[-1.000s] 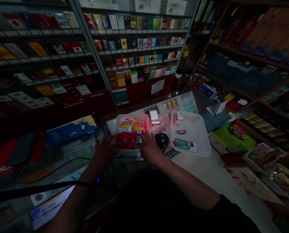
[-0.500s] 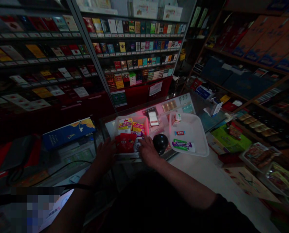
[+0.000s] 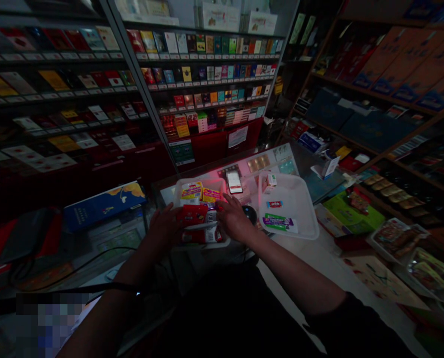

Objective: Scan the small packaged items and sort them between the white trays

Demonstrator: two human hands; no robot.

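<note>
Head view, dim shop, and both hands are in at the near tray. Left hand (image 3: 165, 223) curls around the left end of a red packet (image 3: 192, 214), fingers closed on it, lifting it just above the tray's near edge. Right hand (image 3: 234, 219) sits just right of that packet, fingers spread and laid on the goods at the tray's right side; whether it grips anything, I cannot tell. Two white trays on the desk (image 3: 319, 263): the full tray (image 3: 177, 191) under the hands, the second tray (image 3: 300, 219) well right of the right hand. Beyond the left hand's fingertips, two yellow packets (image 3: 192, 190) lie side by side in the full tray. Below the lifted packet, one more red pack (image 3: 201, 234) lies by the rim. In the second tray, three small packs (image 3: 279, 222). Just past the right hand, one phone (image 3: 234, 182) glows, with a dark round object (image 3: 250, 213) touching the hand's right side.
</note>
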